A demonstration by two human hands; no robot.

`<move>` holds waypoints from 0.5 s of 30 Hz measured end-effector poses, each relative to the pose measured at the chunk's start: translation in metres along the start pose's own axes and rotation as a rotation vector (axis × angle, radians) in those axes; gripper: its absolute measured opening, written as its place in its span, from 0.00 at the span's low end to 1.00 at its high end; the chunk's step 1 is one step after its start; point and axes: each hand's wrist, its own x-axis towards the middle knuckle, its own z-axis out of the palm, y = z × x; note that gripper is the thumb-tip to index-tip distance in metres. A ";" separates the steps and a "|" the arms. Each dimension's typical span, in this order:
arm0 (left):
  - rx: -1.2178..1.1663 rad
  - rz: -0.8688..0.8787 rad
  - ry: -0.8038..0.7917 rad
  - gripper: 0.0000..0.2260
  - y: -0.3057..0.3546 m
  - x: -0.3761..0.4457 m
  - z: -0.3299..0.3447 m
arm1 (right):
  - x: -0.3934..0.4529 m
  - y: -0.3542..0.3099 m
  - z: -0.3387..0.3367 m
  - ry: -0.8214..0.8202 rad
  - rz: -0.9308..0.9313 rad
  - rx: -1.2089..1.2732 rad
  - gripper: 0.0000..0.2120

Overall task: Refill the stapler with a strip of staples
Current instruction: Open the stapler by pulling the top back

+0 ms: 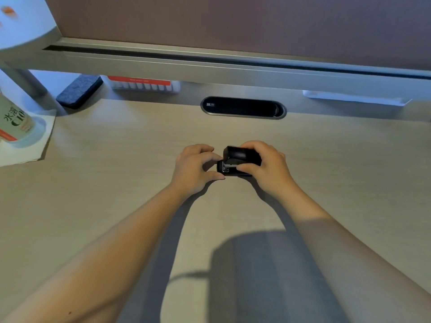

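A small black stapler [235, 157] rests on the wooden desk [116, 171] in the middle of the view, its top cover lifted a little so the metal magazine shows at its left end. My right hand [265, 166] wraps over the stapler from the right, thumb on the near side. My left hand [196, 169] sits at the stapler's left end, index finger and thumb touching it by the metal front. No strip of staples shows in either hand.
A dark oval cable port [242, 107] lies behind the stapler. At the back stand a grey felt block [79, 90] and a white box with a red label [142, 84]. A bottle [14, 120] on paper sits at the far left. A white tray [354, 99] is back right.
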 end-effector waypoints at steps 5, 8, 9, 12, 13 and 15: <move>0.036 0.005 -0.017 0.18 0.003 -0.001 -0.002 | -0.006 -0.010 -0.013 0.028 0.013 0.311 0.13; 0.060 0.007 -0.027 0.18 0.003 -0.002 -0.001 | -0.009 -0.008 -0.020 0.120 -0.013 0.338 0.13; 0.062 0.006 -0.028 0.18 0.003 -0.002 -0.001 | -0.010 -0.006 -0.023 0.154 -0.013 0.349 0.13; 0.070 0.008 -0.026 0.17 0.005 -0.003 -0.002 | -0.014 0.001 -0.028 0.224 -0.021 0.349 0.13; 0.076 0.010 -0.026 0.17 0.006 -0.003 -0.002 | -0.016 0.003 -0.030 0.252 -0.036 0.343 0.14; 0.089 0.019 -0.025 0.17 0.006 -0.003 -0.002 | -0.019 0.007 -0.034 0.303 -0.051 0.351 0.18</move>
